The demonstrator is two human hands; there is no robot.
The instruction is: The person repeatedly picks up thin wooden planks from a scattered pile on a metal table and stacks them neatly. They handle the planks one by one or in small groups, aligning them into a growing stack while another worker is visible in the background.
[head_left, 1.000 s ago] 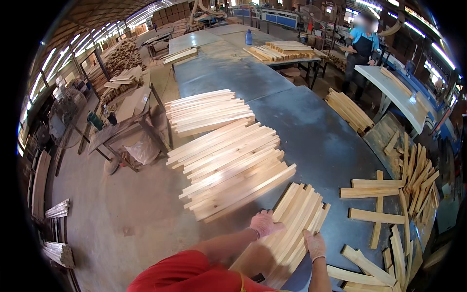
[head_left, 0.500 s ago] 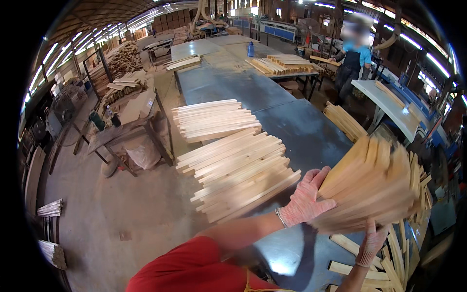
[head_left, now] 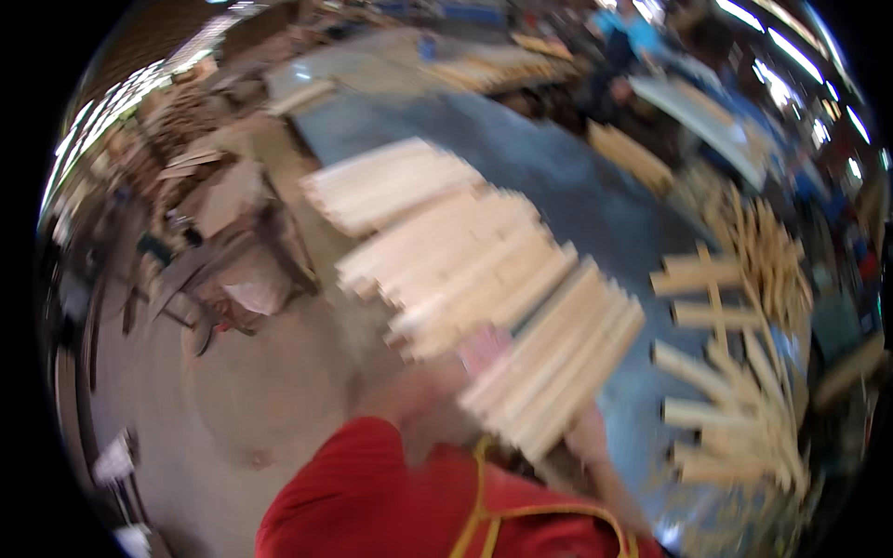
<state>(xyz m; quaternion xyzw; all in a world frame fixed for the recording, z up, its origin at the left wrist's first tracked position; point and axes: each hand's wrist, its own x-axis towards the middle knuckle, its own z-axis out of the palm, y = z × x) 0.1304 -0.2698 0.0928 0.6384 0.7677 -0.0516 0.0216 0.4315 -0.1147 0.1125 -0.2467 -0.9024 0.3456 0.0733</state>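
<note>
A bundle of pale wooden strips (head_left: 556, 363) lies side by side between my two gloved hands at the near side of the metal-topped table. My left hand (head_left: 486, 350) grips the bundle's left side, its fingers partly hidden and blurred. At the near right edge, my right hand (head_left: 586, 435) closes on the same strips, most of its fingers behind the wood. Just beyond my left hand, a wide row of strips (head_left: 465, 265) is laid flat, and the bundle comes right up against its right end. Farther off, another row of strips (head_left: 395, 181) adjoins it.
Loose strips (head_left: 735, 391) lie crisscrossed on the right of the dark tabletop (head_left: 446, 126). A stack of strips (head_left: 631, 156) stands past the table's right edge. A worktable (head_left: 223, 246) is on the left, and a person in blue (head_left: 628, 37) is at the far right.
Both hands have carried the bundle of strips leftward from the right side to beside the laid rows. The view has shifted and blurred, and the loose strips on the right are now uncovered.
</note>
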